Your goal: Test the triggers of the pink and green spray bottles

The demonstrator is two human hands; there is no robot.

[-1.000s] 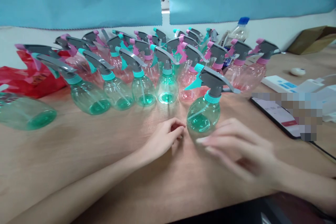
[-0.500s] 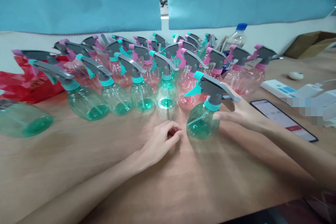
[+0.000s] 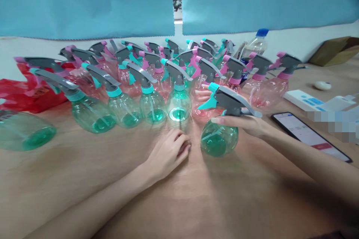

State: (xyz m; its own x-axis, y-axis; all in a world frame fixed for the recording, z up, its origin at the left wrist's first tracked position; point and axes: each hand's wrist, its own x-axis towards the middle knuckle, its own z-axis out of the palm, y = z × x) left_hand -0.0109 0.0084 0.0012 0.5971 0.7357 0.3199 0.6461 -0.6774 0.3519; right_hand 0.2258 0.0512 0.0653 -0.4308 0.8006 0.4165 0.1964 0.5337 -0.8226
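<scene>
A green spray bottle [image 3: 218, 140] with a grey trigger head and turquoise nozzle stands upright on the table at centre right. My right hand [image 3: 238, 121] is around its neck, thumb across the front of the collar. Its other fingers reach out behind the bottle, their tips showing left of the trigger. My left hand [image 3: 169, 153] rests on the table left of this bottle, fingers loosely curled in, with no object visible in them. Just beyond it stands another green spray bottle [image 3: 178, 104] in the front row.
Behind are several rows of pink and green spray bottles [image 3: 158, 80]. A red plastic bag [image 3: 36, 95] lies at the left. On the right are a phone [image 3: 311, 138], a white device [image 3: 305, 99], a small white object [image 3: 322, 85] and a cardboard box [image 3: 332, 50].
My right hand has moved left around the bottle's neck; its thumb now crosses the collar and its fingers show behind. My left hand's fingers have curled in more. The view has shifted slightly.
</scene>
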